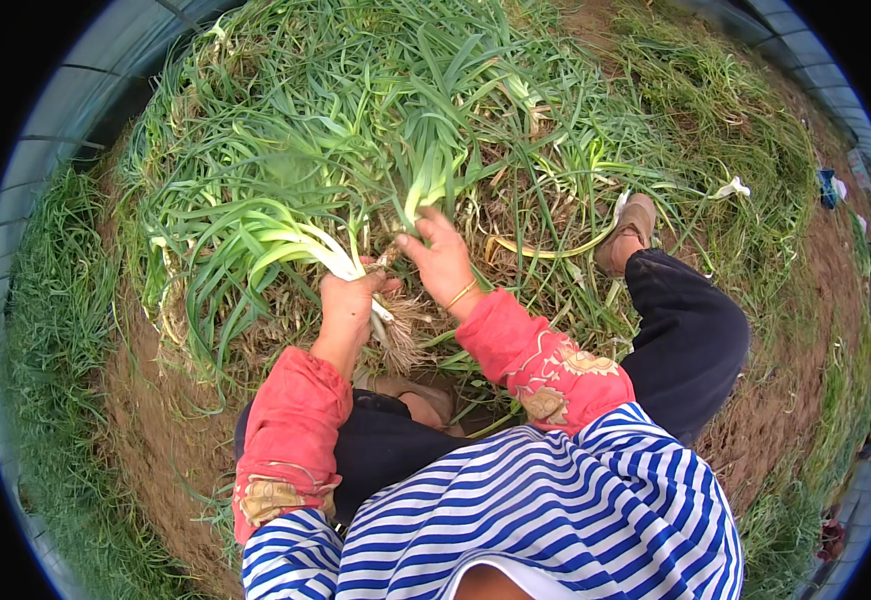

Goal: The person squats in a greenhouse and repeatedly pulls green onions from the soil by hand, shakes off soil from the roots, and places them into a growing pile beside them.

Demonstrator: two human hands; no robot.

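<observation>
My left hand (351, 300) is closed around a bunch of long-leaved green plants (323, 247), like garlic greens or leeks. Its pale stems pass through the fist, and the stringy roots (403, 337) hang out below, towards me. Just to the right, my right hand (443, 259) has its thumb and fingers at the white base of a second leafy clump (425, 180). Part of that base is hidden by the fingers. Brown, soil-covered roots (388, 256) show between the two hands.
A broad heap of the same greens (293, 142) spreads in front of me. Loose yellowed leaves (548, 251) lie by my shoe (630, 229). Bare soil (157, 420) and growing rows (60, 315) are at the left. Plastic sheeting (52, 150) curves round the edge.
</observation>
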